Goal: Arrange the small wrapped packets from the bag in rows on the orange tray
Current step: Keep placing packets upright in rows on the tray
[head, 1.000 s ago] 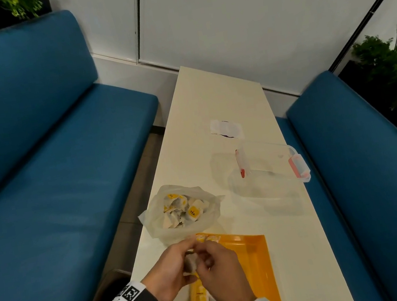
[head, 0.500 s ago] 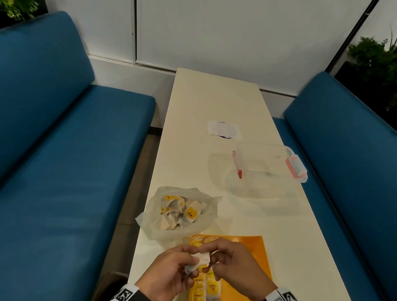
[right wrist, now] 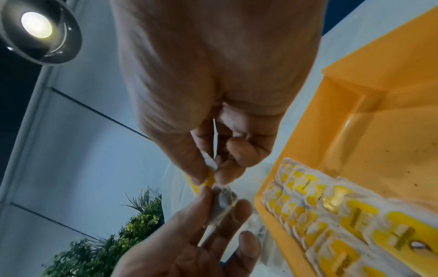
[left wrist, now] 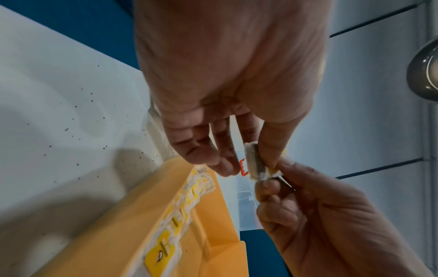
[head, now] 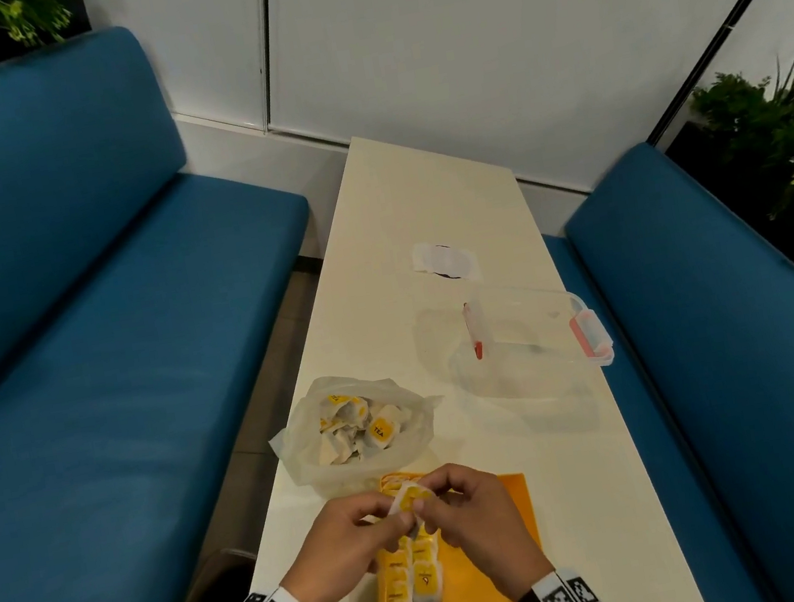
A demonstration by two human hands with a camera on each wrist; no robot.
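Note:
I hold one small white and yellow wrapped packet (head: 409, 499) between both hands, just above the far end of the orange tray (head: 489, 598). My left hand (head: 396, 515) pinches one end and my right hand (head: 431, 501) pinches the other. The left wrist view shows the packet (left wrist: 254, 165) edge-on between thumb and fingers. In the right wrist view its yellow label (right wrist: 208, 180) sits under my right fingertips. Two rows of packets (head: 411, 584) lie along the tray's left side. The clear bag (head: 352, 425) with several more packets stands open beyond the tray.
A clear plastic box with red clips (head: 527, 347) stands on the narrow cream table (head: 419, 193), right of the bag. A white paper label (head: 446, 261) lies farther back. Blue benches (head: 80, 351) flank the table on both sides.
Both hands kept the packet and turned it over, so its yellow label now faces up. They shifted slightly towards the far end of the tray.

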